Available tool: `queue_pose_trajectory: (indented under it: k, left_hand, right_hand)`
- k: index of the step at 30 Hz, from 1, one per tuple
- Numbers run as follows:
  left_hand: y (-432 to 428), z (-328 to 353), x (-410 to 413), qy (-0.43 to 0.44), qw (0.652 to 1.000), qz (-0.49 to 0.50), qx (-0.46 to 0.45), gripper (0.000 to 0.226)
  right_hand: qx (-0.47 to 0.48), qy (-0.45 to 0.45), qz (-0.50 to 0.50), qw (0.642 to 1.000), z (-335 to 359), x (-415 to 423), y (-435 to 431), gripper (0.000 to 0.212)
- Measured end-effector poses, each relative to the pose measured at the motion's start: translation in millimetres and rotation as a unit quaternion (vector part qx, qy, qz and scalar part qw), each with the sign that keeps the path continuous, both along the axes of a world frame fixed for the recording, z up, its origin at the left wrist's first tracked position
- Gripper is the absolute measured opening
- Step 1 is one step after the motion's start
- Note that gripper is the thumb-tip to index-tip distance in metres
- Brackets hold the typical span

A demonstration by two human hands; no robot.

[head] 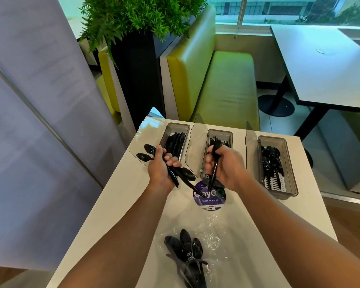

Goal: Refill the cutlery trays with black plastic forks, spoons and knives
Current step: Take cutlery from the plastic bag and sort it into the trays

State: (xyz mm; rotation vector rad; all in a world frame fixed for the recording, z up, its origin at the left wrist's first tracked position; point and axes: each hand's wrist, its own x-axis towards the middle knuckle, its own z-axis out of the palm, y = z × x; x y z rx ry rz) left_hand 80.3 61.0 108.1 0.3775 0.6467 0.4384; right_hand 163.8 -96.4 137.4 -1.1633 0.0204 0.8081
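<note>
Nearest the camera, a clear plastic bag lies open on the white counter with a few black spoons left on it.

Left hand: fingers curled round a small bundle of loose spoons. The bundle is disordered, with two bowls pointing far-left and one near-right.

Right hand: closed round a bunch of forks, tines up, handles hanging toward a round purple sticker. The hand is held directly above the middle tray.

Three trays stand across the far side of the counter:
- The left tray holds what appear to be knives.
- The middle tray holds forks.
- The right tray holds spoons at its far end, and its slotted floor shows bare at the near end.

Assessment: the step in hand is placing the forks in the middle tray. Recommended practice:
- Lower the bunch until the handles rest on the tray floor.
- Lay the forks flat, tines toward the far end to match those present.
- Release only when they are inside the walls, so that none catches on the rim.

The left hand's spoons belong in the right tray. Their bowls should be turned one way before they cross over. Releasing the forks first would keep the arms from crossing.
</note>
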Motion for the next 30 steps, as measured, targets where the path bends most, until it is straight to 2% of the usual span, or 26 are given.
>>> queue_pose_trajectory:
  k: [3,6,8,11,16,19,21,23,26,30]
  left_hand:
    - [0,-1,3,0.003,1.0,0.009,0.002,0.027]
    - [0,-2,7,0.013,1.0,0.026,0.005,0.027]
    - [0,-3,8,0.021,0.999,0.035,0.013,0.026]
    - [1,-5,9,0.026,0.999,0.042,0.009,0.025]
    - [3,-5,11,0.038,0.998,0.044,0.006,0.023]
    - [-1,-1,16,0.033,0.999,0.025,0.018,0.023]
    - [-6,1,19,0.03,0.998,-0.026,0.041,0.023]
    - [-12,3,20,0.027,0.989,-0.118,0.079,0.025]
    - [-23,5,24,0.007,0.958,-0.256,0.133,0.024]
    - [-40,0,33,-0.004,0.911,-0.36,0.201,0.018]
  right_hand:
    - [-0.078,-0.085,0.073,0.991,-11,-8,2,0.024]
    - [-0.142,-0.174,0.148,0.963,-21,-17,4,0.027]
    - [-0.172,-0.193,0.175,0.95,-26,-22,5,0.026]
    - [-0.123,-0.143,0.152,0.97,-25,-21,2,0.017]
    - [-0.038,-0.097,0.05,0.993,-13,-5,-5,0.01]
    - [0.014,-0.07,0.004,0.997,-8,5,-9,0.02]
    - [0.046,-0.045,-0.031,0.997,0,14,-10,0.029]
    - [0.058,-0.034,-0.086,0.994,9,26,-12,0.017]
    - [0.017,-0.054,-0.175,0.983,25,47,-21,0.015]
    - [-0.018,-0.078,-0.201,0.976,38,78,-43,0.026]
